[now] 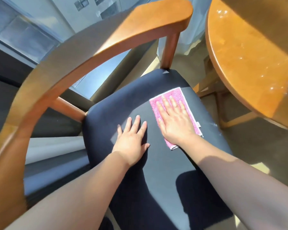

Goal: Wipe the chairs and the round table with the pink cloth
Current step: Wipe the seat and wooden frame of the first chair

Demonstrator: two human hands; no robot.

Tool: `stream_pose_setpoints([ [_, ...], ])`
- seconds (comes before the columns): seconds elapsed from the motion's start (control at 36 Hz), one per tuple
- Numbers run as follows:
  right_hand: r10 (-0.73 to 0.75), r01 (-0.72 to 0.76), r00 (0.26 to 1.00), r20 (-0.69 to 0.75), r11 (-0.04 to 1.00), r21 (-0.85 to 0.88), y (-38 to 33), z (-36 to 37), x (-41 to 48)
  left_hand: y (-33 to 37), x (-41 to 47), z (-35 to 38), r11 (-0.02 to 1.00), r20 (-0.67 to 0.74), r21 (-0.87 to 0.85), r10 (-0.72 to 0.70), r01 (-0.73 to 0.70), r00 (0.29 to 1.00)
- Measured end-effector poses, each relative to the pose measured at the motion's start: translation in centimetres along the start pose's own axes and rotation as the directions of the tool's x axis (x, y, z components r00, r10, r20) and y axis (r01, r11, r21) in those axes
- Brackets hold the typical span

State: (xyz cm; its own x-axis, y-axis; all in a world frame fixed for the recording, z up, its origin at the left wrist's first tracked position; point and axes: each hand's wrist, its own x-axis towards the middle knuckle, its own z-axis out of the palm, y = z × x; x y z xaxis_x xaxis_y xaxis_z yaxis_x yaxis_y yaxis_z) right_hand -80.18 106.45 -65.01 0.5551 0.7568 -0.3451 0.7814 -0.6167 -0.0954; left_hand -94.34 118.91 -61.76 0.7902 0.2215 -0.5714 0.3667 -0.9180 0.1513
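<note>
Pressing flat under the right hand [175, 120], the folded pink cloth [176, 95] shows white edging

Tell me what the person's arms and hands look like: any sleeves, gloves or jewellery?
Both forearms are bare, with no sleeves in view. The left hand and right hand wear no gloves; no rings, watch or bracelet show.

Left grip [131, 140] and right grip [175, 120] are bare hands on bare forearms [231, 180] — sunlit near the wrists.

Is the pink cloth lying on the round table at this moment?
No, the pink cloth lies flat on the chair's dark seat under the right hand.
</note>
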Motion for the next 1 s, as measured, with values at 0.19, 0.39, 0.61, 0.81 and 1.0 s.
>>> stream_pose_setpoints([
  [0.19,0.054,-0.053,0.99,-0.13,0.999,0.005,-0.7,-3.0,6.8,0.1,0.2,-0.1,1.0,0.019,-0.021,-0.011,0.012,1.0],
  [0.39,0.017,-0.026,0.989,-0.149,0.998,-0.055,-0.1,-3.3,7.1,0.1,0.3,-0.3,1.0,0.038,-0.011,-0.017,0.018,0.999],
  [0.61,0.068,-0.069,0.985,-0.161,0.998,0.0,2.2,-1.9,4.3,0.1,0.3,-0.1,1.0,0.047,0.001,-0.021,0.021,0.999],
  [0.81,0.189,-0.187,0.976,-0.104,0.982,0.034,4.2,-0.6,0.2,0.2,0.4,-0.2,1.0,0.045,0.007,-0.025,0.025,0.999],
  [1.0,0.376,-0.373,0.926,-0.006,0.919,0.126,6.1,1.0,-6.0,0.1,0.5,-0.1,1.0,0.033,0.008,-0.018,0.018,0.999],
])
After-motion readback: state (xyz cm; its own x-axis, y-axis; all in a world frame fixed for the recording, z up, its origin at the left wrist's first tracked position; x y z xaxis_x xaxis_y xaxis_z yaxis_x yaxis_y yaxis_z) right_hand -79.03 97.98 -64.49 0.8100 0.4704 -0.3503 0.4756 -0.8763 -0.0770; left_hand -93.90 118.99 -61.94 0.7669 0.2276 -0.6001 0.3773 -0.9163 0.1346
